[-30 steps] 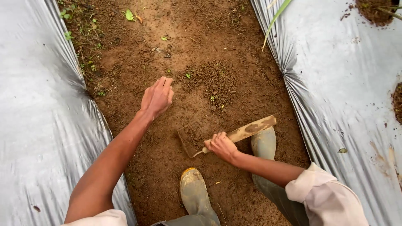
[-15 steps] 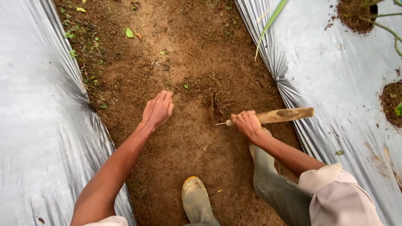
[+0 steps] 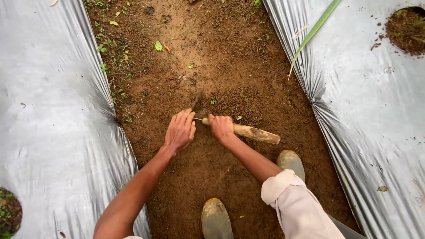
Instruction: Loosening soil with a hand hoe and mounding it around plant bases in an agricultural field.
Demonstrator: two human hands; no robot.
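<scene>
Closer together now, left hand (image 3: 180, 131) spread on soil (image 3: 212, 57) — right hand (image 3: 221, 128) fingers clamped round the wooden-handled tool (image 3: 256, 132).

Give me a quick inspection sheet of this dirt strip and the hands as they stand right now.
Surface: bare brown soil furrow, loose and crumbly, running between two sheets.
Job's things: wooden-handled hand tool, its thin metal end at the soil between the hands.
Clutter: small green weeds along the left edge; a loose green leaf on the soil.
Grippers: right hand closed around the tool handle; left hand palm down on the soil beside the tool tip, holding nothing that shows.
Cables: nothing seen.
Surroundings: silver plastic mulch left and right, with planting holes; a long green blade; two rubber boots.
</scene>
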